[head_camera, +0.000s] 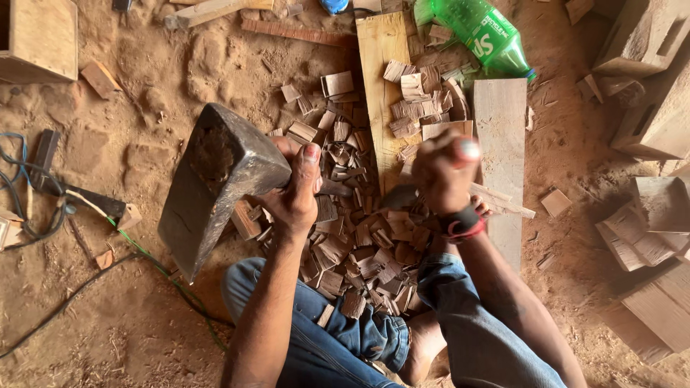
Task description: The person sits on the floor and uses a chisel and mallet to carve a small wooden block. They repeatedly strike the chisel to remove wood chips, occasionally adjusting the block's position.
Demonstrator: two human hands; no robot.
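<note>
My left hand (296, 188) grips a large dark metal axe head (215, 179) just behind its blade, the edge pointing down and left. To its right my right hand (445, 171) is closed in a fist around a small piece of wood, blurred, with a black and red band at the wrist. A pile of thin wood chips (359, 237) lies between my hands and over my knees in blue jeans. Beneath the fist a pale plank (381, 50) runs away from me, with more chips lying on it.
A green plastic bottle (483, 36) lies at the top. A grey board (502, 136) sits to the right of the plank. Wooden boxes (647, 79) stand at right, another box (39, 39) at top left. Cables (43, 208) trail over the dirt floor at left.
</note>
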